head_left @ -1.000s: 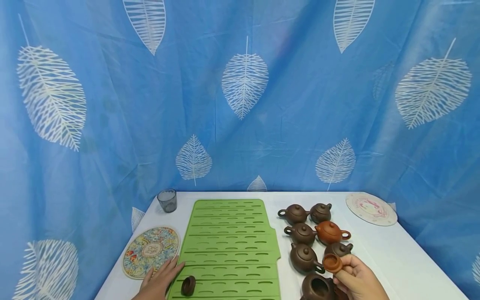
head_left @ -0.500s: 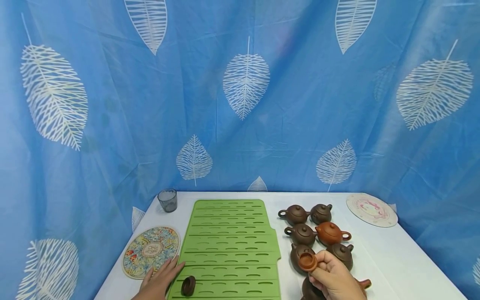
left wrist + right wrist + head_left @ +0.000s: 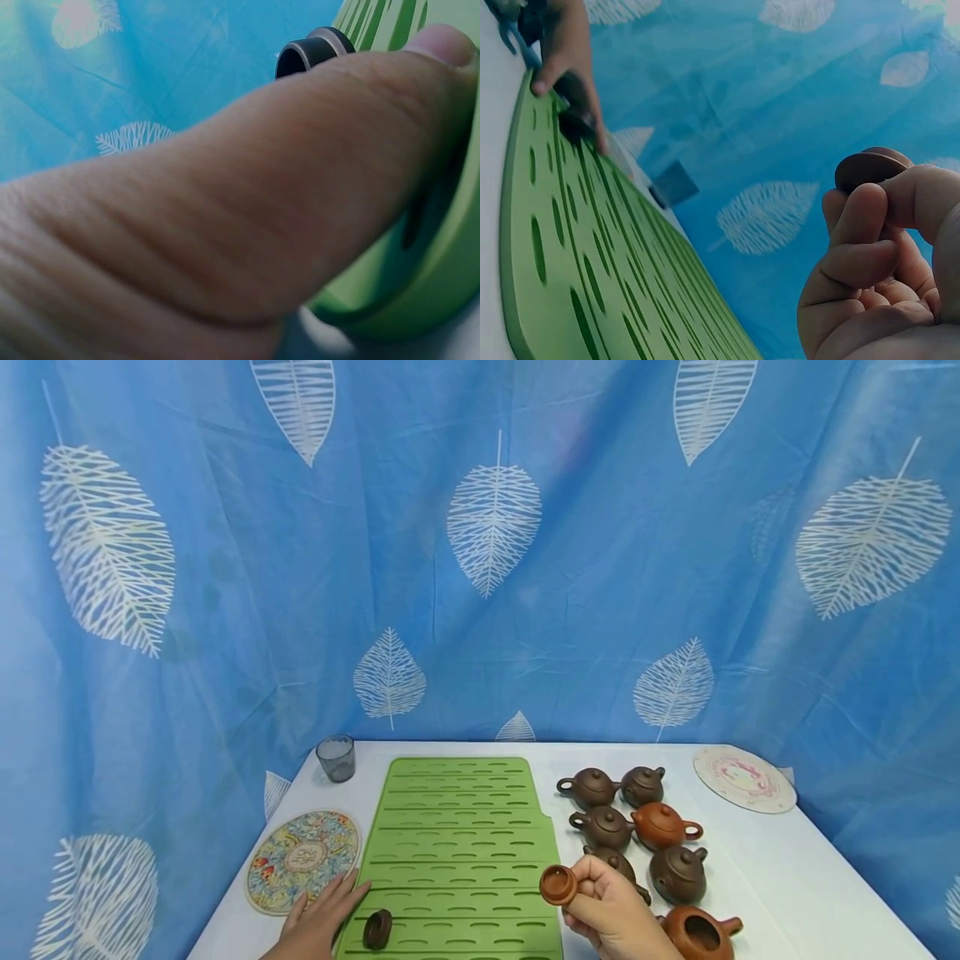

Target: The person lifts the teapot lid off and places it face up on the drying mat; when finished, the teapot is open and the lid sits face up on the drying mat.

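Pinching a round red-brown clay lid [image 3: 558, 885] in right grip [image 3: 615, 912], near right edge of green slotted rectangular mat [image 3: 463, 852]; resting left grip [image 3: 321, 913], loosely spread, on the mat's left edge.

Well apart from a green slotted mat [image 3: 561, 262], the right hand [image 3: 877, 255] pinches a brown lid [image 3: 870, 166] in its grip, remaining fingers curled. At the mat's far end rests the left hand [image 3: 568, 56], a dark, blurred piece [image 3: 575, 124] beside it on the mat. A grey glass [image 3: 679, 184] sits near one long edge of the mat, the white counter [image 3: 491, 165] borders the other, and behind the mat hangs a blue curtain [image 3: 780, 105] with white leaves
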A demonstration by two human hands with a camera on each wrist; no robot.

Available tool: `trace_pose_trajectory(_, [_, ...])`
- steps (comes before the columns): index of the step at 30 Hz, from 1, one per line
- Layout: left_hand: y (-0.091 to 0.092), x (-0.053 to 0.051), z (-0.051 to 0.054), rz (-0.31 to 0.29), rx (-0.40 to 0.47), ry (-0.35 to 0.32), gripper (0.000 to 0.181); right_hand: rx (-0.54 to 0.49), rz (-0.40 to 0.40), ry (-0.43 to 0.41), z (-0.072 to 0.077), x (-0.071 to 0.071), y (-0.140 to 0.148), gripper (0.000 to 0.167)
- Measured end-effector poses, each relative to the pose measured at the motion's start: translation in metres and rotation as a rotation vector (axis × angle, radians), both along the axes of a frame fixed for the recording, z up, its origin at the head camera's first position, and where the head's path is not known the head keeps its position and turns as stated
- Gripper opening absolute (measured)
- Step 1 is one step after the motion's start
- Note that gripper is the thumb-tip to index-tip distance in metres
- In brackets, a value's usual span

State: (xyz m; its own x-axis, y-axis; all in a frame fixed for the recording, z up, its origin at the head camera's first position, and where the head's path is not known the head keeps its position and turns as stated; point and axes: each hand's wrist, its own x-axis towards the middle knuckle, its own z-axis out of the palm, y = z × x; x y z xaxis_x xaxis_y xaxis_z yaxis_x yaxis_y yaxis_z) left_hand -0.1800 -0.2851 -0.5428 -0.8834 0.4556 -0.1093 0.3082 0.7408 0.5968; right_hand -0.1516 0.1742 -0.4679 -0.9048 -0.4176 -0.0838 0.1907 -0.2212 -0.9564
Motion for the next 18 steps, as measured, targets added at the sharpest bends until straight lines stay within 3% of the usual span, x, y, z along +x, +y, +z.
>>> trace_pose_trajectory(6, [-0.001,-0.002,-0.002,-0.003,0.011,0.005,0.107,-0.060,0.088,-0.001,0.002,-0.003,-0.022,0.008])
trace_pose_trajectory(18, [0.000,-0.002,-0.001,0.002,-0.003,0.005,0.107,-0.071,0.143,-0.017,-0.007,-0.011,-0.074,0.014])
